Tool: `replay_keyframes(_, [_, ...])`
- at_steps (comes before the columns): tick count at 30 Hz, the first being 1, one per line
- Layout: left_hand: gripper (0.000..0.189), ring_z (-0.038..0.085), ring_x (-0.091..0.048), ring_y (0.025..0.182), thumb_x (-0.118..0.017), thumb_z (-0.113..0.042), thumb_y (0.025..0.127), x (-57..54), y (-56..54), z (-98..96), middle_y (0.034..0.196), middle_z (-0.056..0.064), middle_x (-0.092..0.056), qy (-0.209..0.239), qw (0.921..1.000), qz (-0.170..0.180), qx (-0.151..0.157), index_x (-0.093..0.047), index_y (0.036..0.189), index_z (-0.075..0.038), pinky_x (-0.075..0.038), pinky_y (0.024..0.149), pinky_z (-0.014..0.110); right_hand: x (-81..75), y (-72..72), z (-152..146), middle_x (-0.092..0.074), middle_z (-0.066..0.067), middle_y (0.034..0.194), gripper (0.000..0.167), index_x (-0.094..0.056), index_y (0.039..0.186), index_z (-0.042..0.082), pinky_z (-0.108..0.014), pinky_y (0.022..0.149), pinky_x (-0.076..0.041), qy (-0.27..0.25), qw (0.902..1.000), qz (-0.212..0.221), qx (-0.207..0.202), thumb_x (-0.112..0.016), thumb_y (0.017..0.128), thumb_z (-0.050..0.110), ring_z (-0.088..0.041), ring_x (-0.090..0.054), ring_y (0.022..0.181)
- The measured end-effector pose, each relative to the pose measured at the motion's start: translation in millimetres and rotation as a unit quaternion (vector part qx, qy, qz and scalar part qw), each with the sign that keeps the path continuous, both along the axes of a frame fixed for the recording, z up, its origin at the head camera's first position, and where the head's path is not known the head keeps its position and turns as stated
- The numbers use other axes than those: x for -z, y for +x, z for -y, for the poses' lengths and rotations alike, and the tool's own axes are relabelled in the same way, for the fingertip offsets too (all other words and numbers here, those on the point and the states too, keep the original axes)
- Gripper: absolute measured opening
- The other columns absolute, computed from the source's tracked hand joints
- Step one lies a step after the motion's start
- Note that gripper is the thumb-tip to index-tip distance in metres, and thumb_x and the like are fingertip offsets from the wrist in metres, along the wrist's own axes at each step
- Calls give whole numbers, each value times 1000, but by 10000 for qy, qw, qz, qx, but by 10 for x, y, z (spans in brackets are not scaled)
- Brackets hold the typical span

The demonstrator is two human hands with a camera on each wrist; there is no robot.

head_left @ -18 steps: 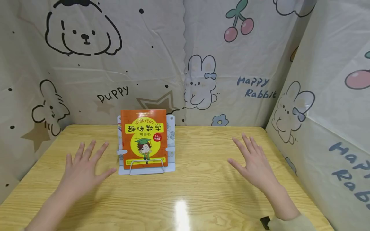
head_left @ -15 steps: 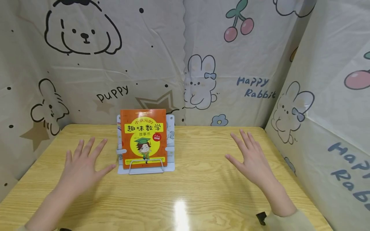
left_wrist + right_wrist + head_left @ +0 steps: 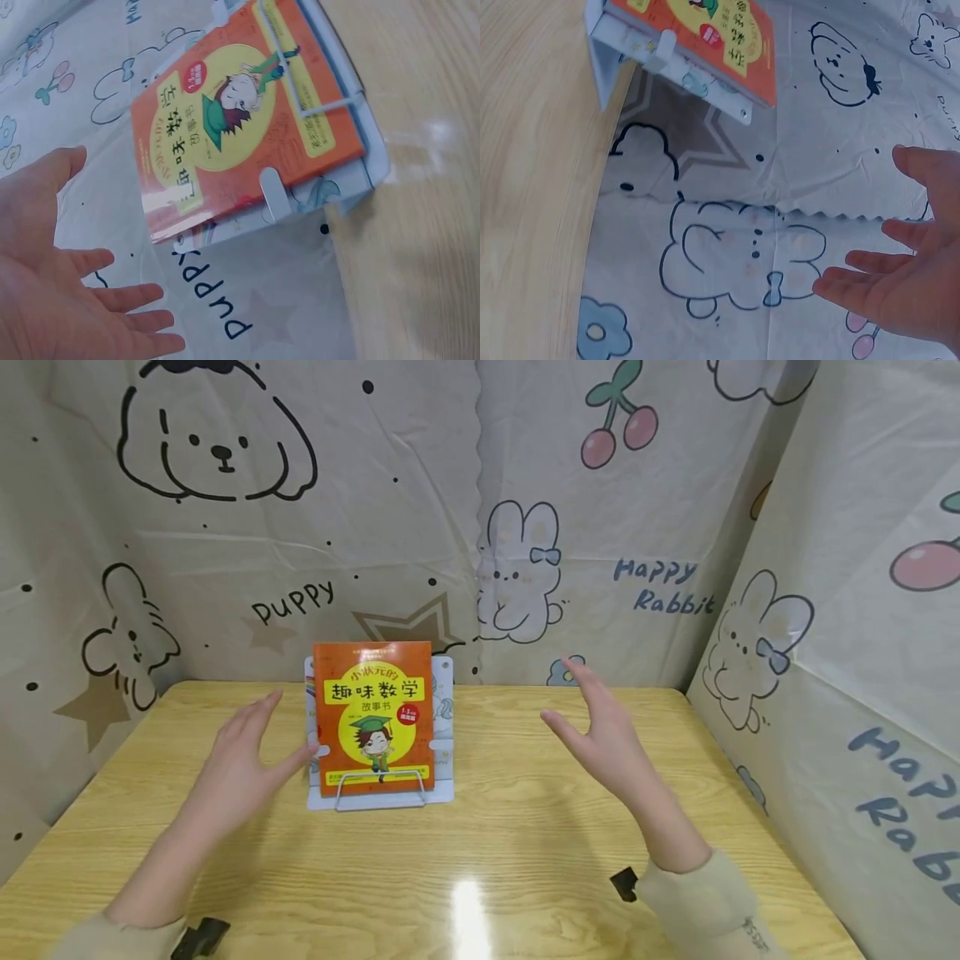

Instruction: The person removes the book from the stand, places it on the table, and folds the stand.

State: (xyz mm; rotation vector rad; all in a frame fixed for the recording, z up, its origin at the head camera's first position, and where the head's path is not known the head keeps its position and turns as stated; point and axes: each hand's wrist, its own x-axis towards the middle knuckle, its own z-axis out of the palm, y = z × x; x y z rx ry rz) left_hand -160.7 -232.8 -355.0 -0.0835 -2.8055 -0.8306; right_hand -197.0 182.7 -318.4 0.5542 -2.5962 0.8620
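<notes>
Cartoon-printed cloth (image 3: 420,510) backs the wood-grain table (image 3: 510,852), where the orange maths storybook (image 3: 375,718) leans back on its pale book stand (image 3: 444,792), long axis running upward, just to the right of your left hand (image 3: 236,768), the nearer one. Your right hand (image 3: 613,747) hangs well apart on the other side, and the fingers (image 3: 266,710) of both are released, holding nothing. Your left wrist view shows the thumb (image 3: 69,166) apart from the storybook, while the head view makes its tip overlap the stand's edge.

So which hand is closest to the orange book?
The left hand: in the head view, its thumb overlaps the book stand. The right hand is farther off, with table showing between it and the orange book.
</notes>
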Motion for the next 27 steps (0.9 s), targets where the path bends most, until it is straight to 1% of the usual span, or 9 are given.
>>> replay_keyframes(4, [91, 50, -18, 135, -54, -60, 86, -30, -61, -40, 153, 26, -18, 308, 9995, 77, -84, -10, 153, -16, -23, 96, 75, -36, -88, 144, -33, -6, 151, 71, -27, 149, 22, -47, 105, -40, -442, 9984, 209, -285, -62, 90, 39, -29, -36, 134])
replay_keyframes(8, [90, 50, -22, 134, -56, -57, 87, -32, -138, -78, 151, 26, -22, 679, 9976, 49, -122, -14, 152, -12, -25, 97, 73, -20, -197, 289, -36, -4, 148, 71, -30, 148, 21, -42, 103, -42, -1049, 9922, 388, -547, -66, 88, 34, -24, -39, 132])
replay_keyframes(12, [89, 49, -29, 130, -57, -55, 87, -4, -208, -120, 147, 27, -28, 1023, 9946, 80, -174, -16, 152, -11, -30, 95, 71, 29, -300, 431, -39, -4, 146, 71, -32, 147, 24, -39, 102, -44, -1622, 9811, 684, -801, -69, 86, 31, -22, -43, 130])
replay_keyframes(16, [87, 48, -35, 127, -58, -53, 88, 50, -265, -140, 145, 28, -32, 1273, 9916, 112, -221, -16, 152, -13, -35, 94, 68, 92, -377, 555, -40, -6, 145, 72, -34, 145, 25, -41, 101, -45, -2055, 9684, 942, -1052, -72, 84, 27, -22, -45, 129])
replay_keyframes(18, [86, 47, -36, 126, -59, -52, 88, 75, -296, -148, 144, 27, -33, 1398, 9899, 80, -233, -16, 152, -13, -36, 95, 66, 44, -343, 637, -40, -11, 145, 71, -34, 145, 20, -44, 100, -45, -2243, 9615, 1099, -1148, -72, 85, 20, -27, -44, 129])
replay_keyframes(19, [86, 47, -37, 126, -59, -51, 88, 87, -312, -152, 144, 27, -33, 1477, 9887, 59, -238, -16, 152, -13, -37, 95, 65, 54, -355, 672, -40, -13, 145, 72, -33, 146, 18, -45, 100, -45, -2317, 9583, 1180, -1186, -71, 85, 17, -30, -44, 129])
replay_keyframes(23, [85, 46, -39, 125, -62, -48, 87, 139, -369, -169, 142, 26, -36, 1784, 9834, -52, -314, -18, 152, -15, -39, 97, 62, 132, -410, 812, -43, -15, 142, 73, -31, 146, 16, -45, 98, -47, -2479, 9503, 1412, -1250, -71, 85, 14, -32, -47, 126])
replay_keyframes(25, [84, 45, -40, 124, -63, -46, 87, 174, -397, -170, 140, 25, -38, 1917, 9807, -100, -361, -19, 151, -15, -40, 97, 61, 265, -500, 857, -45, -12, 140, 73, -32, 146, 22, -43, 97, -48, -2510, 9485, 1470, -1253, -71, 85, 19, -27, -50, 124])
replay_keyframes(27, [82, 43, -42, 123, -64, -43, 87, 218, -428, -166, 138, 23, -40, 2015, 9785, -146, -407, -20, 151, -16, -42, 96, 59, 337, -529, 914, -48, -9, 138, 73, -32, 146, 24, -41, 96, -49, -2592, 9441, 1606, -1251, -72, 85, 21, -25, -51, 122])
